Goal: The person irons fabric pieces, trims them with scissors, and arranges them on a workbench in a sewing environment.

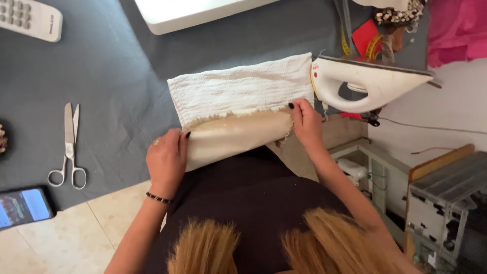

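A white textured cloth lies on the dark grey table top. Over its near edge hangs a cream fabric piece with a frayed edge. My left hand grips the left end of the cream fabric at the table's edge. Pinching the fabric's right end, beside the cloth's corner, is my right hand. A white iron stands on its heel just to the right of my right hand.
Metal scissors lie on the table to the left. A phone with a lit screen sits at the near left edge. A white remote is at the far left, and pink fabric at the far right.
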